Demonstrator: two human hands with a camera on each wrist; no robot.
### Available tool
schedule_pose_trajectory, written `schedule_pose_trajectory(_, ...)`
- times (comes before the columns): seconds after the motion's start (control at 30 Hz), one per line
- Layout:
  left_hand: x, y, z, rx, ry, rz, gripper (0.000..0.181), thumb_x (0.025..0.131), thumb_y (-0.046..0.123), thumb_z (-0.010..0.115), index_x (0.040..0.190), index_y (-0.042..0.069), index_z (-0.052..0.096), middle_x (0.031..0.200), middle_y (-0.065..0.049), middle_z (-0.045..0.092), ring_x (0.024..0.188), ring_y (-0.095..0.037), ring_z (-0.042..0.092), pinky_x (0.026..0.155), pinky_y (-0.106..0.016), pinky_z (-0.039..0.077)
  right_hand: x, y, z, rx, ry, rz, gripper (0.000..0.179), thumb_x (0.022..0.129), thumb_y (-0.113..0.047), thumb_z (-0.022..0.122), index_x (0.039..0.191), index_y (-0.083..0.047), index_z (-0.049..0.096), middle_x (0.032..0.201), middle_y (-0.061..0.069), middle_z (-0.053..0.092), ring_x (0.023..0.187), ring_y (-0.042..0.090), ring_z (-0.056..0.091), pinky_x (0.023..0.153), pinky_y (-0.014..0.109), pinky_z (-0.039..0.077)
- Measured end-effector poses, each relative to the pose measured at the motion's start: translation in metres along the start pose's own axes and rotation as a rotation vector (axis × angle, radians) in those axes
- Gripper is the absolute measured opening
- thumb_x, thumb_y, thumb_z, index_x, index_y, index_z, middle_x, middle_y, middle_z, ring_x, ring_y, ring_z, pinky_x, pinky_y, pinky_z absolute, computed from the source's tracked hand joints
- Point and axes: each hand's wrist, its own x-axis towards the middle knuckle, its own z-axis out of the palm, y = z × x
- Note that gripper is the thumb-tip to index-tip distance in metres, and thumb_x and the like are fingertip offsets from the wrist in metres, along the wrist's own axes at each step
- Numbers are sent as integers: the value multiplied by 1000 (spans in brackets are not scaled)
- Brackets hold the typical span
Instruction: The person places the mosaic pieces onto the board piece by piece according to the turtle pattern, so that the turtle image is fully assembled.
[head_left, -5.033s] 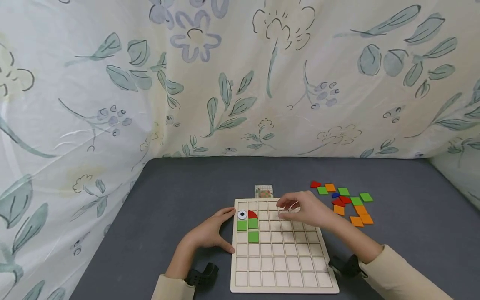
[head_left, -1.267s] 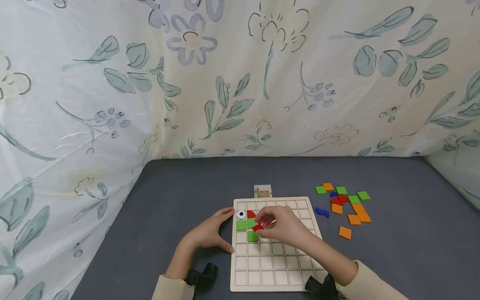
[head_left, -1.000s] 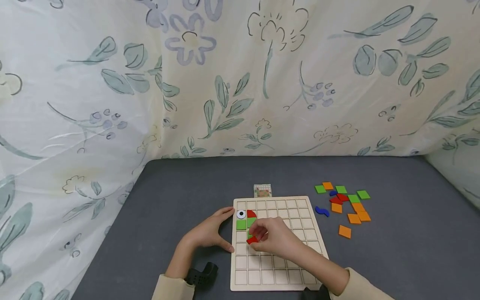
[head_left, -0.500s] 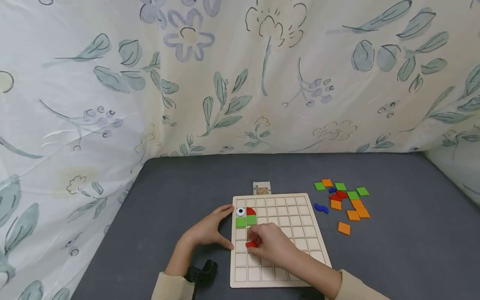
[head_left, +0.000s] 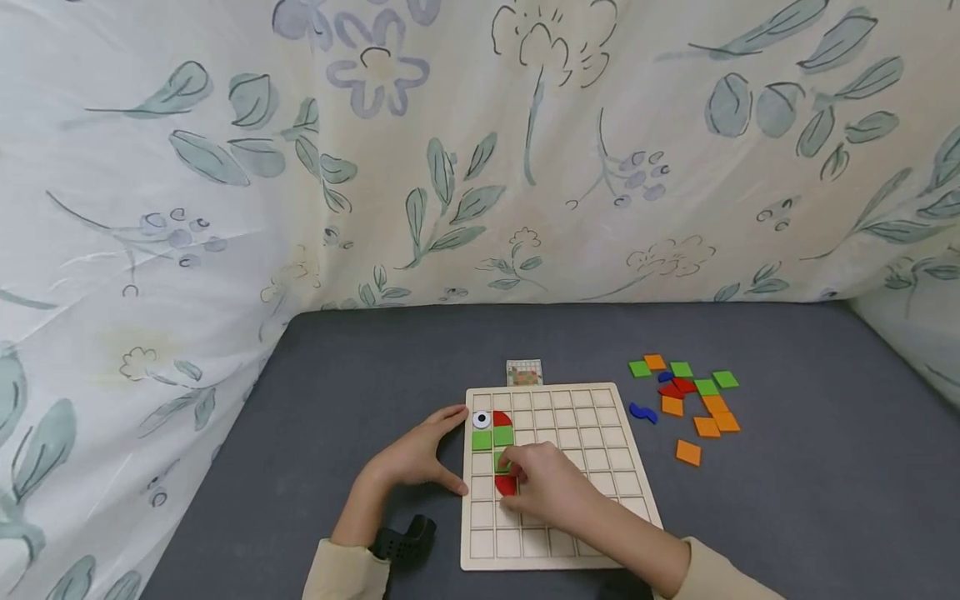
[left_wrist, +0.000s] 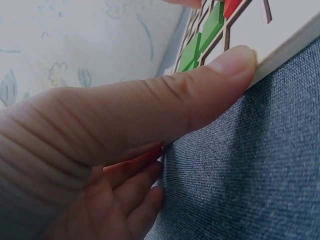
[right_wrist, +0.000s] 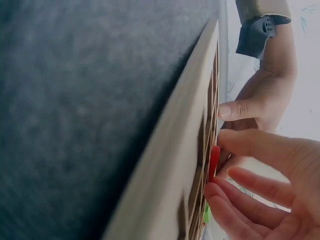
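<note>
My left hand rests at the left edge of the wooden grid board, thumb and fingertips touching its side with the fingers spread. In the left wrist view the thumb lies against the board's rim. My right hand pinches a red curved-edge tile at a second-column cell, just below a green tile that the fingers partly cover. The right wrist view has the red tile between thumb and fingertips. Higher up sit a round eye tile, a red quarter-circle tile and two green tiles.
Right of the board lie loose orange tiles, green tiles, red pieces and a wavy blue piece. A small pattern card touches the board's far edge. A floral cloth hangs behind the grey table.
My right hand has moved from the board's far right to its left columns, bringing the red tile down into place below the green one. The wavy blue piece now lies beside the board. My left hand stays put.
</note>
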Motion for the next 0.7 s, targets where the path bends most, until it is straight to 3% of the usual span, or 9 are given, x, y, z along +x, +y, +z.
schedule_pose_trajectory(0.17,1,0,-1,8,2,1,104,60,24,88,144,3,31,149,-11,26,135,-32,26,101,-51,32,1,1,-3,9,-2,-1,22,65,0,76,86,-7,68,70,-1,62,62,5,52,56,19,44)
schedule_pose_trajectory(0.4,1,-1,-1,8,0,0,104,59,24,88,144,3,31,149,-11,26,135,-31,27,101,-51,32,1,4,-3,32,9,-16,24,65,-3,81,85,-7,68,71,-2,60,64,7,52,57,20,43)
schedule_pose_trajectory(0.7,0,-1,-1,2,-12,2,104,60,25,88,144,4,31,149,-11,26,135,-33,26,101,-53,31,-1,3,-7,44,-22,28,26,64,-13,83,85,-9,68,70,-4,59,63,5,50,56,20,42)
